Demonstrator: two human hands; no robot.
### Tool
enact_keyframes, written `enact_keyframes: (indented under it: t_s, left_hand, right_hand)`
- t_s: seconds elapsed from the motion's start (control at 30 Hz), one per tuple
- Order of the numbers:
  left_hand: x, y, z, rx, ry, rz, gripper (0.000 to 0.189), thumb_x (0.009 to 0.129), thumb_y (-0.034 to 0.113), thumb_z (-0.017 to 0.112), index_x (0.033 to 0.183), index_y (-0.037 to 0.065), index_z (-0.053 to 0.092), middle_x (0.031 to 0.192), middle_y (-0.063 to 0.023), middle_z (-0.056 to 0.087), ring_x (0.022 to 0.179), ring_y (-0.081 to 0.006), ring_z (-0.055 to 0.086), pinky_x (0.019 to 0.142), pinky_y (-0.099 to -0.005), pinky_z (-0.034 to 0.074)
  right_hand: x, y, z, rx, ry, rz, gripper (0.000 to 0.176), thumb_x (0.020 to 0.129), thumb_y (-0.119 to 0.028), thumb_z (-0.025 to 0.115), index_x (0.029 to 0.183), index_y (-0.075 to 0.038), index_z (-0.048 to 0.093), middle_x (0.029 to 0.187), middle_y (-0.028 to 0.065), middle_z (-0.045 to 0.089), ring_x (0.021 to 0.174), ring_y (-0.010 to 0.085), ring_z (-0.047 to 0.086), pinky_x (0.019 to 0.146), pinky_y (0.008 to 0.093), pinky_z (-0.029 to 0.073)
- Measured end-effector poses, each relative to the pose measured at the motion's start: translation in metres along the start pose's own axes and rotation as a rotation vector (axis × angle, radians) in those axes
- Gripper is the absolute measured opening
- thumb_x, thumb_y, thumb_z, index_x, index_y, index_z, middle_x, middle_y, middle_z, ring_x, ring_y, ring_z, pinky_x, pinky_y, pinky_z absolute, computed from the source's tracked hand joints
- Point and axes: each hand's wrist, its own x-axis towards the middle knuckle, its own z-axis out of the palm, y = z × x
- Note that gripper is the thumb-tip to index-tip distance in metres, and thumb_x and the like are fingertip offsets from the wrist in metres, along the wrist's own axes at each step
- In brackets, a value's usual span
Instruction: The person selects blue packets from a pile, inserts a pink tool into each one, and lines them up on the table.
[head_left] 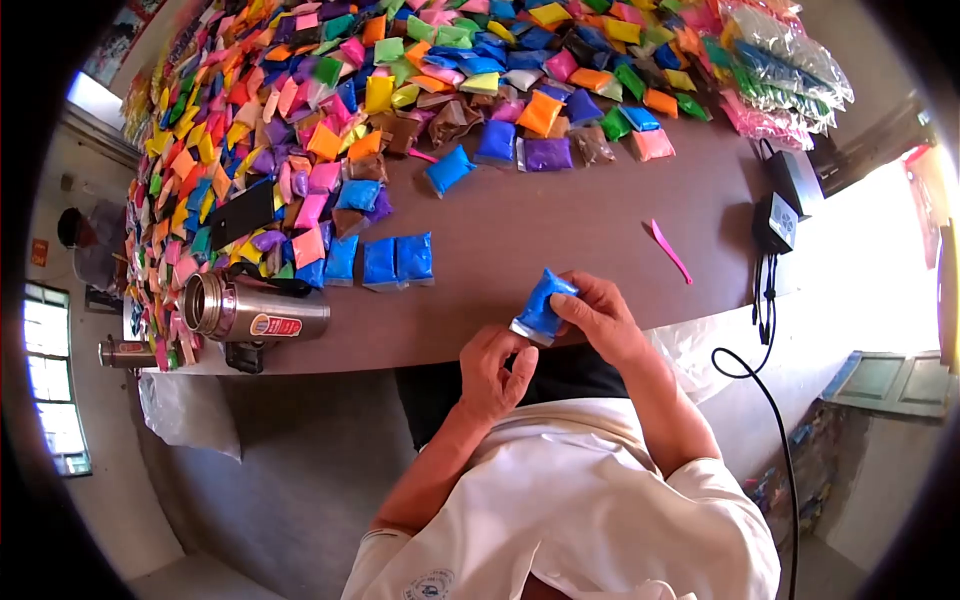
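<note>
My right hand (603,312) pinches a blue packet (541,308) between thumb and fingers, just above the table's front edge. The packet is tilted, its clear strip pointing down and left. Beside that strip is my left hand (490,372), fingers loosely curled and thumb apart, with nothing visible in it. On the brown table (560,220), two blue packets (381,263) (414,258) lie side by side to the left, near another blue packet (341,261). A pink plastic tool (670,252) lies to the right.
Many coloured packets (378,94) cover the table's far and left parts. An open steel flask (260,308) lies at the front left, near a black phone (242,214). Black adapters (776,222) with cables are at the right edge. Plastic-wrapped bundles (785,70) sit at the back right.
</note>
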Motion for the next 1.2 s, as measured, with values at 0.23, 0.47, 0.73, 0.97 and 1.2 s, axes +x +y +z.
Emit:
enact_keyframes:
  t_s: [0.23,0.47,0.73,0.97,1.2]
  left_hand:
    - [0.000,0.003,0.001,-0.028,0.018,-0.041,0.024,0.088,0.024,0.067,0.091,0.000,0.064,0.082,-0.0122,0.062,0.067,-0.0278,0.063,0.059,-0.0330,0.051]
    - [0.003,0.001,0.003,0.071,0.004,0.020,0.022,0.087,0.022,0.069,0.090,0.001,0.065,0.082,-0.0121,0.063,0.070,-0.0279,0.064,0.061,-0.0353,0.052]
    - [0.003,0.006,-0.001,-0.019,-0.016,-0.076,0.028,0.088,0.029,0.068,0.084,0.002,0.065,0.081,-0.0129,0.063,0.071,-0.0297,0.063,0.063,-0.0357,0.051]
    - [0.003,0.004,0.000,-0.013,-0.001,-0.026,0.030,0.091,0.030,0.064,0.083,0.001,0.064,0.077,-0.0120,0.062,0.069,-0.0287,0.062,0.060,-0.0361,0.050]
    - [-0.005,-0.004,0.001,-0.110,0.013,-0.199,0.032,0.094,0.031,0.061,0.087,0.000,0.063,0.075,-0.0118,0.060,0.063,-0.0254,0.060,0.056,-0.0335,0.048]
  right_hand:
    - [-0.004,0.003,0.011,-0.050,-0.115,-0.044,0.033,0.098,-0.028,0.061,0.110,0.003,0.063,0.090,0.0029,0.065,0.081,0.0080,0.059,0.074,0.0254,0.053]
    - [0.003,0.008,0.011,0.024,-0.070,-0.063,0.027,0.095,-0.023,0.067,0.095,0.004,0.067,0.081,0.0024,0.066,0.073,0.0063,0.059,0.065,0.0233,0.052]
    - [0.003,0.006,0.017,-0.061,-0.038,-0.100,0.026,0.094,-0.022,0.067,0.098,0.003,0.065,0.080,0.0011,0.063,0.073,0.0061,0.057,0.064,0.0234,0.051]
    - [0.005,0.015,0.005,-0.035,-0.173,-0.058,0.031,0.095,-0.023,0.066,0.112,0.004,0.062,0.092,0.0034,0.065,0.083,0.0081,0.060,0.071,0.0250,0.053]
    - [-0.005,0.001,0.010,0.211,-0.110,0.009,0.027,0.095,-0.017,0.065,0.111,0.004,0.063,0.096,0.0046,0.067,0.087,0.0102,0.063,0.081,0.0271,0.055]
